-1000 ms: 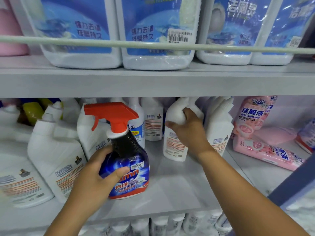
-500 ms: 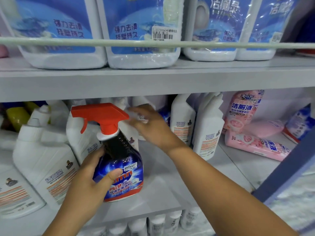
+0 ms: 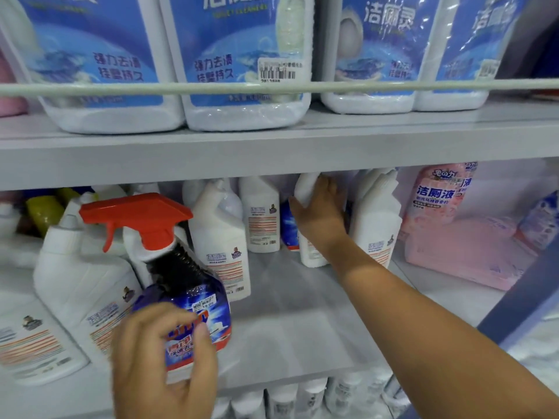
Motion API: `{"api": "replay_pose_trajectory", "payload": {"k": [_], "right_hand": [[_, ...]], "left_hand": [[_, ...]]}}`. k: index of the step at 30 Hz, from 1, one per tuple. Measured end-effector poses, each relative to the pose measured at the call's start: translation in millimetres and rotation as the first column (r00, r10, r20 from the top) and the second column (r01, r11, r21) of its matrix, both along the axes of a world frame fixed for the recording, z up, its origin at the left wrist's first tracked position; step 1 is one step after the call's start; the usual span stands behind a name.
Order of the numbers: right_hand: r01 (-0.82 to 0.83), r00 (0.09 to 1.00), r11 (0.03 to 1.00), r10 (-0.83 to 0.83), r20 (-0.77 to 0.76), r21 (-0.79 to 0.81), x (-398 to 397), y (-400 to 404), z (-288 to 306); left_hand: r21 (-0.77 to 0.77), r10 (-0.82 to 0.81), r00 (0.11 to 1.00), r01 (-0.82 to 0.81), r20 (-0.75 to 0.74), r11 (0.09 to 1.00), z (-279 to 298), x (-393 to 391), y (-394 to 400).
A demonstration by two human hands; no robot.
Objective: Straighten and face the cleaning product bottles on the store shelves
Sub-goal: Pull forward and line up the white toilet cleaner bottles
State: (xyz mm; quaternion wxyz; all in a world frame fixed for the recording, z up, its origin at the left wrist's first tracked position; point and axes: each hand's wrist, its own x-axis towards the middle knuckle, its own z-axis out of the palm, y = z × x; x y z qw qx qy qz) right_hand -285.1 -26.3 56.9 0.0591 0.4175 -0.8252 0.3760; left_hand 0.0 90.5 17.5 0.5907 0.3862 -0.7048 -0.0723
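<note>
Grey shelf (image 3: 290,322); right hand (image 3: 320,216) gripping smooth white bottle (image 3: 307,189).

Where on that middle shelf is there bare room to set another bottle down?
The bare patch on the shelf lies between the spray bottle and the right forearm. The left side, around the white bottles, and the back row are crowded.

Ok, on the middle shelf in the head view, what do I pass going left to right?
Yellow bottle → red-trigger spray bottle in the left hand → white bottle with its label facing front → right hand on a white bottle → pink refill pouch.
</note>
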Motion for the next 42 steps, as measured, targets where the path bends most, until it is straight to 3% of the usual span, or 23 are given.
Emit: {"api": "replay_pose_trajectory", "payload": {"k": [4, 6, 9, 11, 13, 15, 18, 21, 24, 25, 29, 32, 38, 42], "right_hand": [[-0.271, 0.957, 0.951, 0.282, 0.06, -0.149, 23, 1, -9], [-0.382, 0.916, 0.911, 0.396, 0.068, -0.156, 39, 2, -12], [-0.467, 0.854, 0.879, 0.477, 0.208, -0.1, 48, 14, 6], [-0.479, 0.815, 0.866, 0.499, 0.295, -0.143, 41, 39, 17], [-0.386, 0.806, 0.855, 0.495, 0.323, -0.346, 26, 80, 20], [-0.169, 0.874, 0.817, 0.383, 0.3, -0.551, 3, 122, 17], [0.09, 0.916, 0.761, 0.19, 0.354, -0.642, -43, 154, 13], [0.267, 0.8, 0.817, 0.107, 0.59, -0.51, -88, 136, -6], [0.274, 0.567, 0.818, 0.287, 0.772, -0.505, -111, 109, -40], [0.244, 0.536, 0.819, 0.332, 0.776, -0.519, -111, 104, -50], [0.08, 0.614, 0.852, 0.367, 0.699, -0.518, -108, 102, -65], [-0.02, 0.618, 0.868, 0.402, 0.676, -0.497, -109, 97, -65], [-0.269, 0.679, 0.885, 0.455, 0.576, -0.381, -97, 96, -60], [-0.508, 0.506, 0.784, 0.607, 0.612, -0.358, -78, 96, -59]], "left_hand": [[0.13, -0.257, 0.966, 0.259, -0.037, 0.957, -6, -29, -12], [0.21, -0.305, 0.95, 0.311, -0.061, 0.927, -6, -45, -21], [0.318, -0.331, 0.935, 0.355, -0.127, 0.879, 1, -70, -30], [0.37, -0.349, 0.919, 0.394, -0.184, 0.841, 8, -90, -34], [0.39, -0.366, 0.903, 0.427, -0.224, 0.816, 14, -115, -39], [0.423, -0.406, 0.879, 0.477, -0.252, 0.77, 17, -147, -45], [0.602, -0.486, 0.853, 0.492, -0.189, 0.628, 22, -201, -55], [0.703, -0.588, 0.806, 0.455, -0.065, 0.546, 20, -245, -59], [0.735, -0.563, 0.82, 0.443, -0.102, 0.513, 16, -263, -55], [0.737, -0.538, 0.836, 0.432, -0.11, 0.521, 15, -261, -53], [0.726, -0.367, 0.928, 0.301, -0.071, 0.619, 9, -212, -40], [0.677, -0.19, 0.975, 0.216, -0.113, 0.704, 6, -160, -29], [0.638, 0.024, 0.98, 0.11, -0.198, 0.762, 3, -113, -29], [0.609, 0.07, 0.972, 0.084, -0.225, 0.789, -10, -117, -32]]}}
